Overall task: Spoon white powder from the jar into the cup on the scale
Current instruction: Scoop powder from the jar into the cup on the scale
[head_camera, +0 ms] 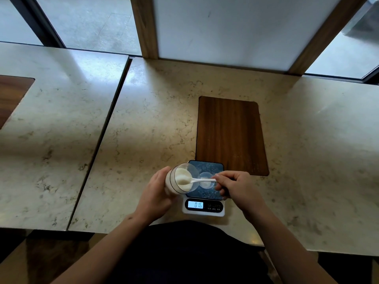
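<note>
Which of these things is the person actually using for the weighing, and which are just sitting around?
In use:
jar, held tilted by left hand
white spoon, in right hand
small cup
scale

Lying about:
wooden board behind the scale

Two hands: a left hand (158,189) and a right hand (235,186). One clear jar (181,179), tilted, with white powder (181,176) inside. One white spoon (196,180). One small clear cup (206,179). One digital scale (204,206) at the table's near edge. Two stone tables: the main table (155,124) and a neighbouring table (55,119). Two wooden inlays, one (230,134) beyond the scale, one (11,97) at the neighbouring table's left edge.
</note>
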